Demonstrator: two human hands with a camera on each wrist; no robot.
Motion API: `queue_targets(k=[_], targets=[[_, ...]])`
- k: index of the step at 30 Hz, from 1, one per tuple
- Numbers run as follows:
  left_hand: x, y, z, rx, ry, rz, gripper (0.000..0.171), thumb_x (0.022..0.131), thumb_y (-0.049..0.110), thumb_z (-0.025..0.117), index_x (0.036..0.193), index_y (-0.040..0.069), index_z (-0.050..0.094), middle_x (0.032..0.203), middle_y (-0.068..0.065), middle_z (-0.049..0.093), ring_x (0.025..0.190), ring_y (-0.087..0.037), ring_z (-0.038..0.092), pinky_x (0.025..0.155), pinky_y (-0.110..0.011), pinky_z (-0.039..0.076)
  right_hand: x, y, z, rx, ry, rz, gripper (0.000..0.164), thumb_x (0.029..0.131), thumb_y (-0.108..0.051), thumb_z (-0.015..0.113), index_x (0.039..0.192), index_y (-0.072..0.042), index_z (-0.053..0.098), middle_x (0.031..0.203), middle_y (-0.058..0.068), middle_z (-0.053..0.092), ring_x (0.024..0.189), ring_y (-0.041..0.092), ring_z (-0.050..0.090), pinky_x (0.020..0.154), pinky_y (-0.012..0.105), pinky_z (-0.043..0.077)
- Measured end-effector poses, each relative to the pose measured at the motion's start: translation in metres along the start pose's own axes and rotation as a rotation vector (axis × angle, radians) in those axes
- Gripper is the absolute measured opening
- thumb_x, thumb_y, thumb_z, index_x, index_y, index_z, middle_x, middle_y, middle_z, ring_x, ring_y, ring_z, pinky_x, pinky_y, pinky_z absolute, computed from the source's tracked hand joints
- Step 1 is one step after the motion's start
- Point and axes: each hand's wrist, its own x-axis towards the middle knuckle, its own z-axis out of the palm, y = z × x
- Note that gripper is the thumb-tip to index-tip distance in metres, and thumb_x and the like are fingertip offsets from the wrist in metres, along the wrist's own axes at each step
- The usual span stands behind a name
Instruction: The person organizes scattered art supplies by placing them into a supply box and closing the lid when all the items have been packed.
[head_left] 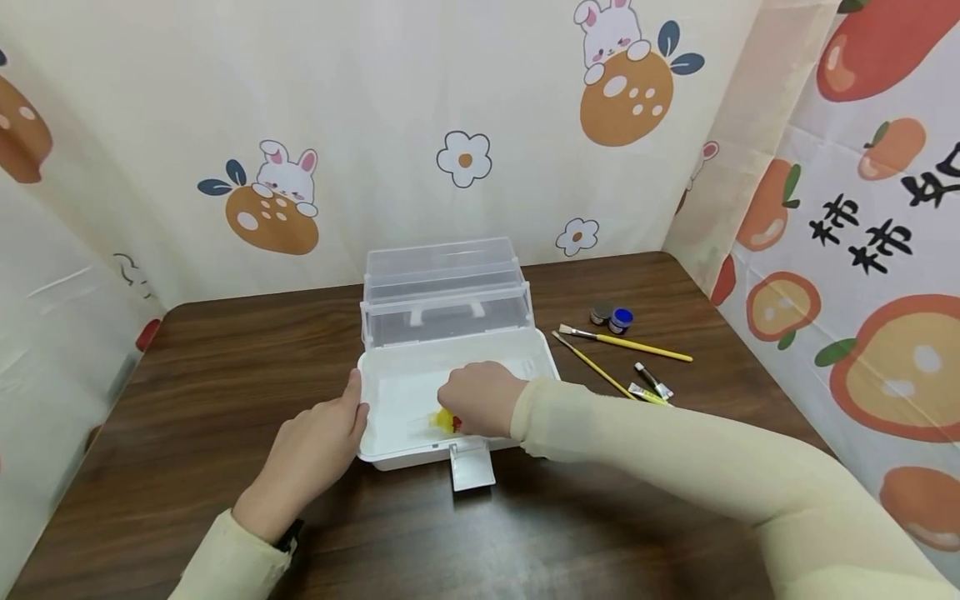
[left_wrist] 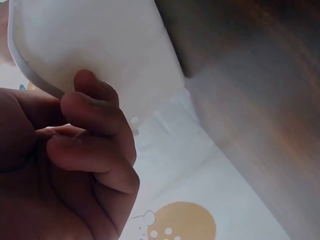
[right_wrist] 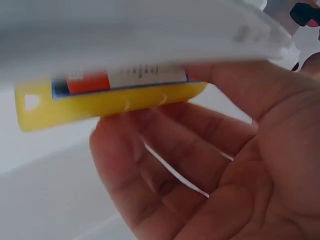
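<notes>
The right hand (head_left: 482, 397) pinches the yellow item (right_wrist: 112, 96) near six o'clock inside the box (head_left: 395, 390), likely light, stiff, best held by its long edges, while the left hand (head_left: 318, 442) grips the box's nine-o'clock side

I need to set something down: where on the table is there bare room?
Free: the table left of the white box, beyond the left hand, and the patch before the box's latch, between the sleeves. Crowded: right of the box, with brushes, paint pots and tubes; inside it, the right hand holds a yellow item.
</notes>
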Motion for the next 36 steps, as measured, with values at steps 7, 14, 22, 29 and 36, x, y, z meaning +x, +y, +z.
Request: queue_targets(k=[7, 14, 22, 29, 36], targets=[[-0.003, 0.003, 0.007, -0.029, 0.019, -0.025, 0.059, 0.105, 0.028, 0.043, 0.154, -0.003, 0.03, 0.112, -0.023, 0.069, 0.08, -0.037, 0.069, 0.05, -0.043, 0.044, -0.006, 0.005, -0.009, 0.088, -0.01, 0.038, 0.016, 0.089, -0.028, 0.075, 0.1, -0.017, 0.072, 0.09, -0.003, 0.07, 0.079, 0.015, 0.064, 0.07, 0.035, 0.054], [0.002, 0.006, 0.012, 0.002, 0.077, -0.039, 0.055, 0.105, 0.027, 0.043, 0.154, 0.002, 0.034, 0.1, -0.021, 0.07, 0.071, -0.036, 0.067, 0.043, -0.037, 0.036, -0.045, 0.035, -0.043, 0.331, 0.244, 0.12, 0.021, 0.094, -0.022, 0.07, 0.113, -0.013, 0.071, 0.097, -0.001, 0.073, 0.082, 0.013, 0.068, 0.074, 0.032, 0.054], [-0.001, 0.007, 0.019, 0.045, 0.164, -0.006, 0.053, 0.101, 0.017, 0.049, 0.148, -0.007, 0.039, 0.088, -0.016, 0.065, 0.07, -0.029, 0.063, 0.041, -0.035, 0.036, -0.099, 0.106, -0.024, 0.431, 0.526, 0.378, 0.011, 0.094, -0.014, 0.069, 0.102, -0.01, 0.076, 0.086, 0.0, 0.073, 0.073, 0.013, 0.064, 0.069, 0.035, 0.053], [-0.008, 0.008, 0.03, 0.026, 0.192, -0.023, 0.053, 0.101, 0.014, 0.046, 0.148, -0.009, 0.037, 0.072, -0.006, 0.052, 0.048, -0.017, 0.042, 0.039, -0.032, 0.03, -0.137, 0.149, 0.042, 0.381, 0.254, 0.611, 0.015, 0.093, -0.015, 0.07, 0.103, -0.003, 0.074, 0.085, 0.007, 0.071, 0.071, 0.02, 0.062, 0.072, 0.045, 0.053], [0.001, 0.01, 0.025, 0.063, 0.232, 0.039, 0.051, 0.102, 0.015, 0.042, 0.147, -0.009, 0.039, 0.066, -0.002, 0.045, 0.043, -0.016, 0.037, 0.037, -0.032, 0.027, -0.162, 0.162, 0.077, 0.43, 0.138, 0.695, 0.018, 0.091, -0.011, 0.071, 0.104, 0.001, 0.07, 0.086, 0.009, 0.07, 0.073, 0.022, 0.063, 0.073, 0.048, 0.053]])
